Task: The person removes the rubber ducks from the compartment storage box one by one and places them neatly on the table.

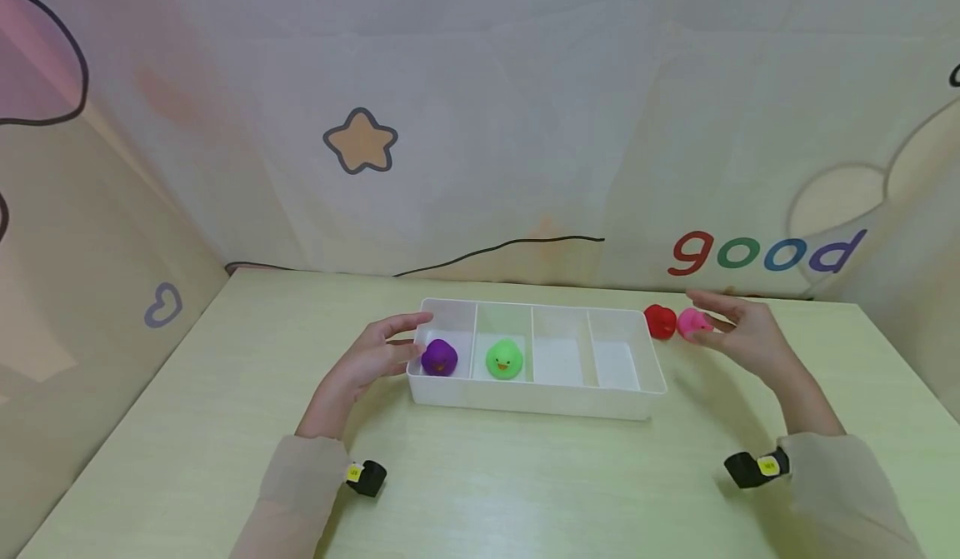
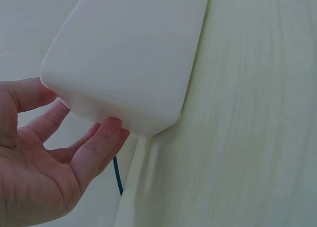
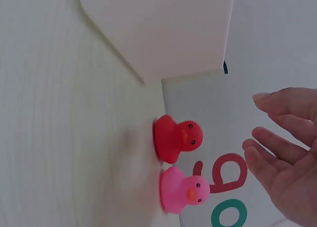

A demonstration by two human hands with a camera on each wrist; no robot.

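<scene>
A long white divided box lies across the table. Its left-hand compartment contains a purple rubber duck, and the compartment beside it a green rubber duck. My left hand holds the box's left end, thumb and fingers against the end in the left wrist view. Beyond the right end, a red rubber duck and a pink rubber duck sit side by side on the table. My right hand hovers by the pink duck, its slightly bent fingers apart from both ducks in the right wrist view.
The light wooden table backs onto a printed cloth wall. Its far edge runs just behind the box and the ducks. A black camera is strapped to each wrist. Dividers split the box into several compartments.
</scene>
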